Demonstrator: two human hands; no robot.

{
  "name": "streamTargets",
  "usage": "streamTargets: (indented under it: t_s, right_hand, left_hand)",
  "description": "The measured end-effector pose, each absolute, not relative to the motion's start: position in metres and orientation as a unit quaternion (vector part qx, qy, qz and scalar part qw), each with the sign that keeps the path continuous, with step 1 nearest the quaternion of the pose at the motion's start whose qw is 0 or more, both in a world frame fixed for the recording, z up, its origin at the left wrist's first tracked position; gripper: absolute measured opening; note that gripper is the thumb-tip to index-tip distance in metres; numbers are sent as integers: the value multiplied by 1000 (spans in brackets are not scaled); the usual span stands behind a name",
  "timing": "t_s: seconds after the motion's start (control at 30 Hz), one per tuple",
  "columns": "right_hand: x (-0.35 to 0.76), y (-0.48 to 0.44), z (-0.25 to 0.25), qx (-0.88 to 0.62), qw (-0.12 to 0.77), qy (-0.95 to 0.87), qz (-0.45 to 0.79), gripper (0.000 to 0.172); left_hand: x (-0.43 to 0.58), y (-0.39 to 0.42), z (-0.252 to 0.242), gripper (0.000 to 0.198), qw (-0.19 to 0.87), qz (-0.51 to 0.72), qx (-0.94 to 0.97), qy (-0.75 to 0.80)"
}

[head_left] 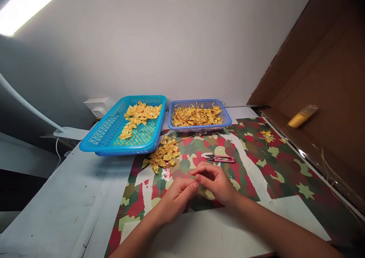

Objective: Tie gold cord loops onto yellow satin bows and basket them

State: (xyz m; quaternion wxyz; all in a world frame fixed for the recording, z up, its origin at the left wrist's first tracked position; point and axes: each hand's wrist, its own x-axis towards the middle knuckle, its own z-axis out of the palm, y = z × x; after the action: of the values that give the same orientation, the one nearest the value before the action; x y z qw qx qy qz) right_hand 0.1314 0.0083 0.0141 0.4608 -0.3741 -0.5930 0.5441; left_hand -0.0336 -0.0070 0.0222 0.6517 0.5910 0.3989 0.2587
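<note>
My left hand is closed, thumb pressed against the curled fingers, on something too small to make out. Touching it at the fingertips, my right hand pinches what looks like a fine thread, though its far end is hidden. Just beyond the hands lie thread snips with red handles. Loose yellow bows form a pile to the left, beside the blue basket. More bows lie inside that basket. The smaller purple-blue basket holds bows with gold cords.
A cardboard wall stands at the right, with a yellow thread spool on it. One yellow bow lies at the right of the patterned table cover. A lamp base stands at the left.
</note>
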Motion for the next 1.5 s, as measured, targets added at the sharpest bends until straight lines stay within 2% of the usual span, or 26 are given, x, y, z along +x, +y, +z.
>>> streamTargets:
  t_s: [0.13,0.27,0.4,0.57,0.7,0.83,0.93,1.17,1.5]
  right_hand:
    - [135,13,17,-368,471,-591,541,27]
    - [138,15,18,-400,483,-613,481,23]
    - [137,14,15,-408,466,-673,404,15]
    - [138,12,13,-375,459,-730,341,12]
    - [142,14,15,-378,475,-751,258,13]
    - [144,16,16,-366,463,-778,216,12]
    - [145,16,16,-357,455,-780,241,12]
    - [145,18,20,-372,418,-736,382,11]
    - [143,19,16,-395,413,-707,416,10]
  left_hand:
    - [-30,-5,20,52,675,282,554,397]
    - [-24,3,23,45,766,422,326,359]
    - [-22,9,27,29,752,516,184,368]
    - [-24,8,23,37,683,471,292,475]
    - [-26,7,26,30,618,401,447,507]
    - [-26,6,28,24,597,365,505,505]
    - [-26,5,24,24,592,350,523,504]
    - [-25,2,18,28,580,350,541,498]
    - [-25,1,18,32,542,340,594,488]
